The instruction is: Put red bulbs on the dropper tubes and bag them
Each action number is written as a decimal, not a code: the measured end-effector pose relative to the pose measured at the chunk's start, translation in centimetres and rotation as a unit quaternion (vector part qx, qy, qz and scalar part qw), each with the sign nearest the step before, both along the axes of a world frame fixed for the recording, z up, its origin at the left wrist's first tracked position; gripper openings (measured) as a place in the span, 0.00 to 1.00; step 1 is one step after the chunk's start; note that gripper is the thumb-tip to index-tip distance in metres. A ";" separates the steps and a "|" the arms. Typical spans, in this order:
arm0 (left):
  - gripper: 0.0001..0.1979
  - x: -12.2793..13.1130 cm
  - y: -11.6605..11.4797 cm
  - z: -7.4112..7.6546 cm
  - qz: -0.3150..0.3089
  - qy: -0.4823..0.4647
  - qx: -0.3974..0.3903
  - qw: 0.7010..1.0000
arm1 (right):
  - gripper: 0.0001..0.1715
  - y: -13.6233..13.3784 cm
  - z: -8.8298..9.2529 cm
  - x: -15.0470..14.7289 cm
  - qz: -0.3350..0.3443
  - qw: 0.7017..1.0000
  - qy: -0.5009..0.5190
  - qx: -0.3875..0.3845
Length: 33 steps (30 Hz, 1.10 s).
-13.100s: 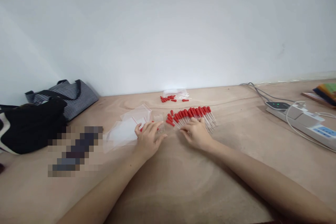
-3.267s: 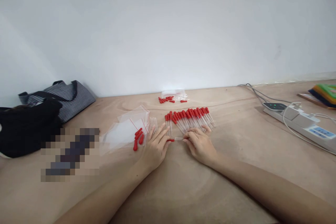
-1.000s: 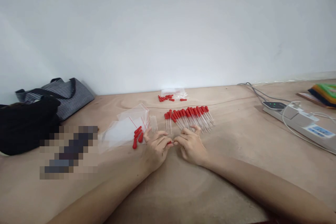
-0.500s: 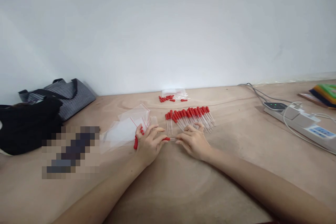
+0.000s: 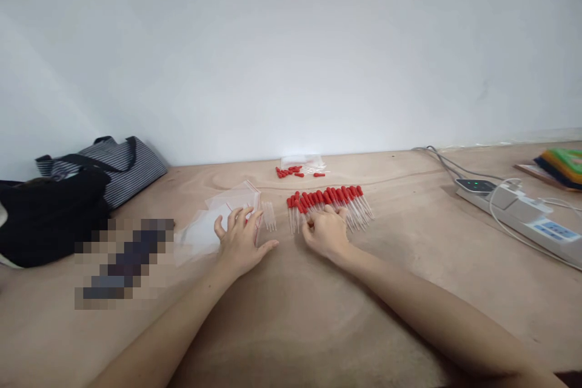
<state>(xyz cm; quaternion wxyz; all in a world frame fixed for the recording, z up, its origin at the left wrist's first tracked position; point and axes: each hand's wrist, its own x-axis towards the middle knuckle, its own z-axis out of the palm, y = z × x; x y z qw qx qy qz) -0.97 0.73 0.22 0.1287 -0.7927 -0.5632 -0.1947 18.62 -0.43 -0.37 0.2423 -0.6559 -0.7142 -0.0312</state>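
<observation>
"red-bulbed droppers lie in a long row on the counter. is that the finished share?"

"looks so. each seems to have its bulb seated on a clear stem, and i'd call that the bigger part."

"what's left?"

"just right of the left hand, a few bare tubes lie side by side, no bulbs on. beneath that hand a bit of red shows over the plastic bags; loose bulbs, i think, mostly hidden."

"and farther back?"

"spare bulbs and thin clear sticks near the wall. i'd judge those not started."

"how do the hands stand?"

"the left has its fingers spread apart, gripping nothing i can see. the right hand curls down at the near side of the row, toward its left end. whether it's clamped on a dropper, i can't tell."
</observation>
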 end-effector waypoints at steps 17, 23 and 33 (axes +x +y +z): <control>0.28 -1.5 0.2 1.3 0.050 0.051 -0.088 0.993 | 0.19 3.1 0.9 -2.2 -0.024 0.998 -0.028 -0.041; 0.17 -1.6 -0.1 1.1 0.064 0.061 -0.008 0.996 | 0.18 4.6 1.9 -6.2 -0.001 0.994 -0.019 -0.105; 0.11 -1.1 -0.9 1.6 0.083 0.111 0.012 0.990 | 0.19 6.8 1.5 -8.0 -0.026 0.979 -0.007 -0.201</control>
